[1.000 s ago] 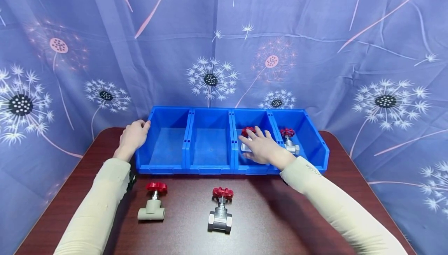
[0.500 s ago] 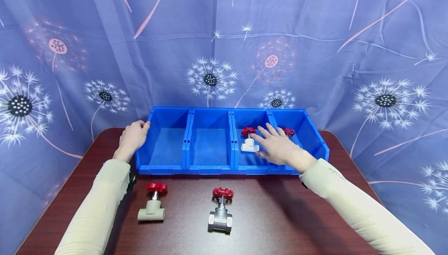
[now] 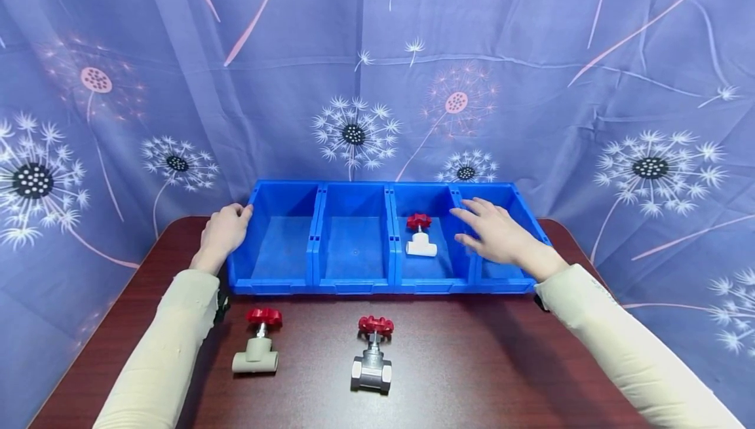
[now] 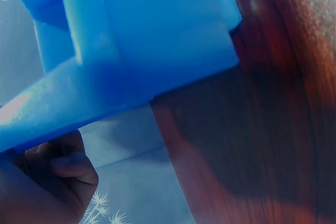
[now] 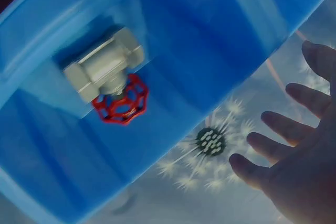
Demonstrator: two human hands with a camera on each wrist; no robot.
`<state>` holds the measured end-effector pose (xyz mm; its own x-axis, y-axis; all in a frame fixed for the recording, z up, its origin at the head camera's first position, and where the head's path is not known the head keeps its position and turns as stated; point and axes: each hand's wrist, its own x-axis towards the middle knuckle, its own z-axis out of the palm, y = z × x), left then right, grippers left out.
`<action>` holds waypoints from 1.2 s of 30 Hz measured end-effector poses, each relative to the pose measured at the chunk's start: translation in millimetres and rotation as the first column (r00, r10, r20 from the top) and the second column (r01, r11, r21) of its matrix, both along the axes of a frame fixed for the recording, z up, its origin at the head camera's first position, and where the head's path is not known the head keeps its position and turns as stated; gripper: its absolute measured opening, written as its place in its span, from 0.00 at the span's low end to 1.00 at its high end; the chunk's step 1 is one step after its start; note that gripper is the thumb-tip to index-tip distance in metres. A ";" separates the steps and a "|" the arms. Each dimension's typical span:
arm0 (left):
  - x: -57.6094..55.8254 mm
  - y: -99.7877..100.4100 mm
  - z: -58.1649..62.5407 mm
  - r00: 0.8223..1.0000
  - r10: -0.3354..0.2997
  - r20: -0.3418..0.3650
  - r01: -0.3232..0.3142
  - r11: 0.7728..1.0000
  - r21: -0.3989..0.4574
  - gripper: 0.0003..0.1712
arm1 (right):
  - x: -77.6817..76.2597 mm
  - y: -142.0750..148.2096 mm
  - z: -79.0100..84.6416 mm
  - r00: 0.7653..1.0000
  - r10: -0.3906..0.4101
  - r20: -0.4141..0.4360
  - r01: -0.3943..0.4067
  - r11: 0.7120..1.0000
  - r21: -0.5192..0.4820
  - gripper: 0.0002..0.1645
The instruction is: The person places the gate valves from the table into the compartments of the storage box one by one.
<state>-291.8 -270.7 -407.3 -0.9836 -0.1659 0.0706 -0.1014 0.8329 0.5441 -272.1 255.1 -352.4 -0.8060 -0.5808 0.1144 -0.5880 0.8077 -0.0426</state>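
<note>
At the left end of the blue divided bin [image 3: 355,283], my left hand [image 3: 223,236] grips the side wall, its fingers curled at the rim in the left wrist view. My right hand [image 3: 497,234] hovers over the rightmost compartment with fingers spread and holds nothing. Below it lies a metal gate valve with a red handwheel [image 5: 106,66], hidden by the hand in the head view. One compartment to the left holds a white plastic valve with a red handwheel [image 3: 421,244].
On the dark wooden table [image 3: 318,403], in front of the bin, lie a beige plastic valve [image 3: 256,355] and a steel gate valve [image 3: 371,370], both with red handwheels. A blue dandelion-print curtain [image 3: 283,121] hangs behind the bin.
My right hand has moved right, from over the white valve to over the rightmost compartment, uncovering the white valve and covering the metal one. The left hand has stayed put.
</note>
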 end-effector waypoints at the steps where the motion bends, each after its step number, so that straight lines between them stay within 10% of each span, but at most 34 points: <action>1: 0.0 0.0 -0.2 1.000 -0.001 0.000 0.001 1.000 0.001 0.31 | -1.8 3.8 0.3 1.000 -0.003 -0.001 0.003 1.000 -0.011 0.35; 36: 2.5 2.2 3.0 1.000 0.003 -0.009 -0.003 1.000 0.006 0.30 | -35.7 107.2 -5.3 0.953 -0.278 0.118 0.301 0.910 -0.285 0.34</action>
